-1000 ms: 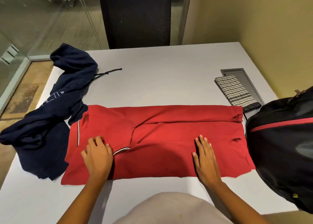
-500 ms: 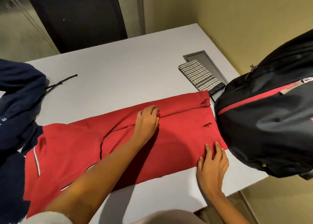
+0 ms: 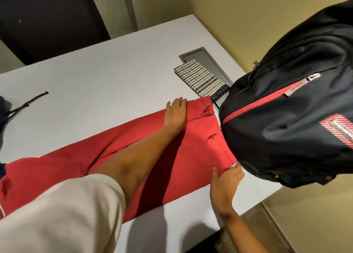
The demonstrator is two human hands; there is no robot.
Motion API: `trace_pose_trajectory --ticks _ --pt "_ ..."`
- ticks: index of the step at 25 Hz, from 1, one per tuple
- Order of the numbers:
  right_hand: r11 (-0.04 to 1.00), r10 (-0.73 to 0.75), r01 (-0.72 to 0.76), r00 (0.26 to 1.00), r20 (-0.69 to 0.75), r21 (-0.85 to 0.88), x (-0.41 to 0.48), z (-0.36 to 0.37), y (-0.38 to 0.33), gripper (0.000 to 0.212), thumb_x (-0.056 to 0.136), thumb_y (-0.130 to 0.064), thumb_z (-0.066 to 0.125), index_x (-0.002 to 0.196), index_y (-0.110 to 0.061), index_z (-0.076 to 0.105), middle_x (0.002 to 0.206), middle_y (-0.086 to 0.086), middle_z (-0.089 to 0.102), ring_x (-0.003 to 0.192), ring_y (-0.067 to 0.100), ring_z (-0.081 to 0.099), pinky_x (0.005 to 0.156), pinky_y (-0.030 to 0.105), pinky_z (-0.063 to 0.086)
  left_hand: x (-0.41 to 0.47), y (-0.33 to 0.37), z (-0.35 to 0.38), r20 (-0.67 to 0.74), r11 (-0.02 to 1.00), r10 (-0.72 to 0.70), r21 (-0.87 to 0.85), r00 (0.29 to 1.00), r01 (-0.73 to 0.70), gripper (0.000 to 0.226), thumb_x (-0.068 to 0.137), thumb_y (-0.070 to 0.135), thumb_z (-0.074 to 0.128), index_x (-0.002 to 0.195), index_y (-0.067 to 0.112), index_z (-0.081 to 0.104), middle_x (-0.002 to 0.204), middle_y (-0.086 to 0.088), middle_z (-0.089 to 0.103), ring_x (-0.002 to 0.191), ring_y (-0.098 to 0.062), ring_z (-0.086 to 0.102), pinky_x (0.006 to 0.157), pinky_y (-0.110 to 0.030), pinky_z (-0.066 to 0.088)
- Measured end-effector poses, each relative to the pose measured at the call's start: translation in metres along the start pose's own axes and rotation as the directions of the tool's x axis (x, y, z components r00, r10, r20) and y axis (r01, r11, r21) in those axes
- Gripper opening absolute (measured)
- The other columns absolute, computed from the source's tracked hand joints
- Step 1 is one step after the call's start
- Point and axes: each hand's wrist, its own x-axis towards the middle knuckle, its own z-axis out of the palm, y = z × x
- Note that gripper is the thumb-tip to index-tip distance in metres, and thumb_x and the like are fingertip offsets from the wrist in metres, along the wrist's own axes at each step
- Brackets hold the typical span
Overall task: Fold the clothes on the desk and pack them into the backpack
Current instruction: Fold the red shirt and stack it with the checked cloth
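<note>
The red shirt [image 3: 118, 157] lies lengthwise across the bench [image 3: 114, 76]; right hand [image 3: 226, 178] pinches its near hem corner, left hand [image 3: 175, 111] seemingly flat, open, at the far corner.

Count on desk [image 3: 99, 76]: 1 red shirt [image 3: 191, 157]; 1 checked cloth [image 3: 198, 76], folded; 1 black backpack [image 3: 290, 103]; 1 dark garment [image 3: 2, 107], mostly cut off at left edge, with 1 drawstring [image 3: 28, 103]. Hands in view: 2, left hand [image 3: 174, 113] and right hand [image 3: 225, 184].
</note>
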Motion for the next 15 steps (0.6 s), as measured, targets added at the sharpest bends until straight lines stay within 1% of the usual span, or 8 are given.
trace_pose_trajectory --ticks 3,5,7,9,11,13,14,15 --pt "0.989 0.134 -0.135 0.991 0.016 0.060 0.005 -0.002 -0.008 0.079 0.084 -0.002 0.070 0.146 0.003 0.022 0.136 0.025 0.039 0.120 0.037 0.044 0.100 0.041 0.039 0.015 0.005 -0.002 0.041 0.998 -0.057 0.034 0.998 0.055 0.044 0.097 0.004 0.036 0.141 0.006 0.035 0.136 -0.016 0.046 0.120 -0.031 0.047 0.101 -0.041 0.031" --pt "0.969 0.217 -0.221 0.975 0.050 0.106 0.008 -0.004 -0.013 0.068 0.084 0.002 0.065 0.141 0.000 0.029 0.128 0.025 0.050 0.114 0.040 0.052 0.095 0.045 0.045 0.021 0.008 -0.002 0.080 0.997 -0.066 0.048 0.995 0.062 0.037 0.099 0.009 0.039 0.135 0.007 0.041 0.129 -0.015 0.049 0.115 -0.032 0.049 0.096 -0.041 0.032" --pt "0.960 0.242 -0.247 0.969 0.059 0.131 0.007 -0.007 -0.018 0.050 0.086 0.002 0.062 0.131 -0.001 0.039 0.116 0.021 0.059 0.104 0.039 0.059 0.089 0.044 0.049 0.028 0.012 -0.005 0.154 0.993 -0.113 -0.012 0.982 0.117 0.031 0.099 0.017 0.042 0.128 0.007 0.046 0.125 -0.015 0.052 0.115 -0.032 0.048 0.096 -0.043 0.029" --pt "0.968 0.180 -0.183 0.983 0.031 0.174 -0.001 -0.011 -0.022 0.033 0.087 -0.001 0.063 0.118 -0.003 0.051 0.105 0.016 0.064 0.097 0.034 0.061 0.086 0.037 0.049 0.032 0.017 -0.013 0.232 0.979 -0.174 -0.065 0.957 0.194 0.026 0.099 0.019 0.044 0.121 0.009 0.052 0.122 -0.013 0.056 0.116 -0.031 0.049 0.096 -0.042 0.028" --pt "0.970 0.091 -0.084 0.996 -0.021 0.227 -0.012 -0.015 -0.027 0.019 0.086 -0.005 0.066 0.103 -0.010 0.057 0.093 0.008 0.066 0.084 0.026 0.061 0.081 0.034 0.050 0.034 0.013 -0.024 0.274 0.959 -0.195 -0.148 0.942 0.241 0.022 0.098 0.021 0.046 0.113 0.014 0.060 0.120 -0.009 0.060 0.118 -0.030 0.049 0.096 -0.041 0.027" --pt "0.955 -0.006 0.024 0.998 -0.060 0.295 -0.026 -0.016 -0.030 0.021 0.085 -0.006 0.068 0.104 -0.013 0.060 0.085 0.001 0.065 0.078 0.018 0.062 0.079 0.036 0.054 0.030 -0.002 -0.039 0.285 0.909 -0.162 -0.329 0.945 0.255 0.021 0.096 0.022 0.049 0.111 0.022 0.064 0.117 -0.003 0.063 0.118 -0.026 0.050 0.098 -0.041 0.027" --pt "0.940 -0.083 0.101 0.994 -0.068 0.325 -0.035 -0.015 -0.030 0.024 0.085 -0.005 0.068 0.106 -0.015 0.060 0.086 -0.001 0.065 0.079 0.016 0.063 0.078 0.034 0.055 0.026 -0.014 -0.048 0.273 0.855 -0.118 -0.461 0.955 0.237 0.022 0.093 0.022 0.051 0.111 0.026 0.064 0.115 0.000 0.065 0.114 -0.022 0.053 0.101 -0.040 0.031" --pt "0.920 -0.177 0.190 0.982 -0.069 0.343 -0.044 -0.014 -0.030 0.028 0.085 -0.003 0.068 0.108 -0.016 0.059 0.088 -0.003 0.064 0.081 0.015 0.064 0.078 0.030 0.055 0.018 -0.027 -0.057 0.249 0.770 -0.070 -0.603 0.966 0.211 0.024 0.092 0.016 0.051 0.110 0.026 0.064 0.109 0.001 0.066 0.107 -0.018 0.057 0.101 -0.039 0.038"
